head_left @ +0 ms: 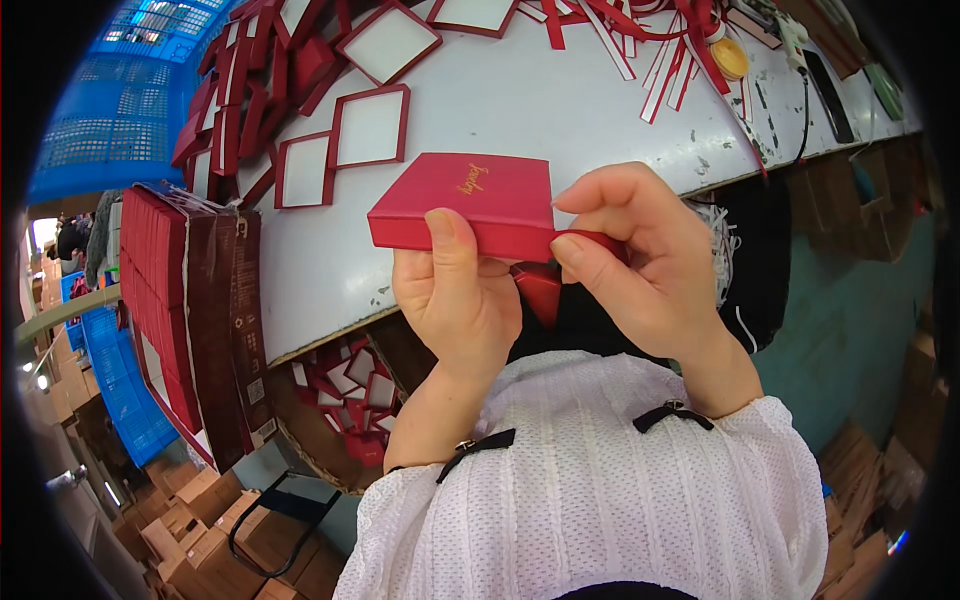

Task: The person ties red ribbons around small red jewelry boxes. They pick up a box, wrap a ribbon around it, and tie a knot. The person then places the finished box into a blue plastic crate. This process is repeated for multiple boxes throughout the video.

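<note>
A red square gift box (465, 205) with gold lettering on its top is held up above the table's front edge. My left hand (458, 300) grips its near left side, thumb on the front face and the other fingers underneath, mostly hidden. At the box's right end, my right hand (655, 255) is closed, with thumb and fingers pinching a strip of red ribbon (600, 241). A wider red piece (540, 290), perhaps more of the ribbon, hangs below the box between my hands.
On the white table (500, 100) lie open red box halves (370, 125), a heap of red boxes (240, 90), red ribbon strips (665, 85) and a yellow roll (729, 59). At left stands a carton (225, 320) packed with red boxes. A bin (350, 390) below holds more.
</note>
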`<state>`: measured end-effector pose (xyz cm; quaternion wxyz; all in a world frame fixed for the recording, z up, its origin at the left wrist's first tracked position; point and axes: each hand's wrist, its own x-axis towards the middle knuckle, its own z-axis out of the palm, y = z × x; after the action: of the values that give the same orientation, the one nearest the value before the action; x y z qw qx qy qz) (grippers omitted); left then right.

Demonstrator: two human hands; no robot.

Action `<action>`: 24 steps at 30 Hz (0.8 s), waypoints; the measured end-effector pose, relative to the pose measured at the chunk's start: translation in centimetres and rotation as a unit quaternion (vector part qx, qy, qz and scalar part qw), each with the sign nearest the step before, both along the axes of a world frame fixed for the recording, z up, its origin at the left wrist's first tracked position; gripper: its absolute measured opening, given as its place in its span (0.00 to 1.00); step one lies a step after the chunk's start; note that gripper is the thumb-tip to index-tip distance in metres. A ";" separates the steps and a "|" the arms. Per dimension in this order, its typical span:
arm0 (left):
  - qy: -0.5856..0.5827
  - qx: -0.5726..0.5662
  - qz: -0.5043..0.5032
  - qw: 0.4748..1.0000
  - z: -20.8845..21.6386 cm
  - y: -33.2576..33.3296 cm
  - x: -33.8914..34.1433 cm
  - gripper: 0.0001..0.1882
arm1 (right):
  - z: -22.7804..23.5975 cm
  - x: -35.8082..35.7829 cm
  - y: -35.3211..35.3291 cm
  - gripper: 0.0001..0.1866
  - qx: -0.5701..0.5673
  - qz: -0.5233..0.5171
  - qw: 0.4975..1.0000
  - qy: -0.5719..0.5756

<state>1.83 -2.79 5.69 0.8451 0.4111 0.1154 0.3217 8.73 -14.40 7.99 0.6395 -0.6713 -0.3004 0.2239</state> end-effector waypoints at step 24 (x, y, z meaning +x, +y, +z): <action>-0.093 0.037 -0.046 0.994 -1.9 0.3 0.0 0.19 | -1.2 0.3 -0.1 0.08 0.033 -0.045 0.998 -0.035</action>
<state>1.81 -2.54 3.79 0.8501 0.4152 0.0051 0.3239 9.03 -14.50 6.76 0.6599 -0.6701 -0.2990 0.1612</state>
